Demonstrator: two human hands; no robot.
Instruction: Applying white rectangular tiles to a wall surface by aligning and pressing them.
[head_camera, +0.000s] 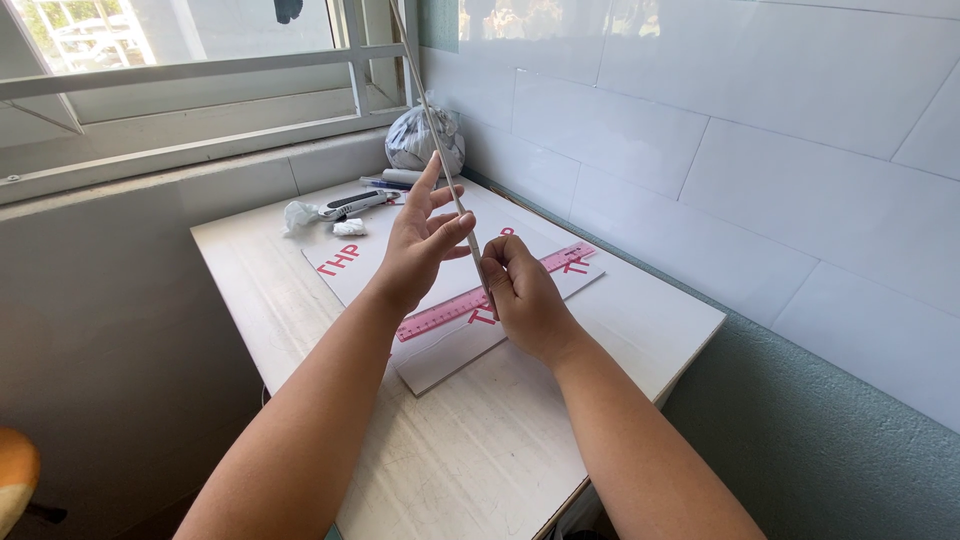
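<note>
Both hands were on one thin white strip (440, 150) held upright over the table (470, 450). Right hand (525, 295) pinched its bottom end, fingers closed on it; left hand (420, 245) steadied it higher up w/ thumb + fingertips, other fingers spread open. Best kept straight, grip light, probably so it wouldn't bend. Counted: 1 pink ruler (450, 310), 1 white board (440, 355) under it, 1 utility knife (350, 206), 1 plastic bag (420, 140) in the corner, 2 crumpled paper bits (298, 215).
</note>
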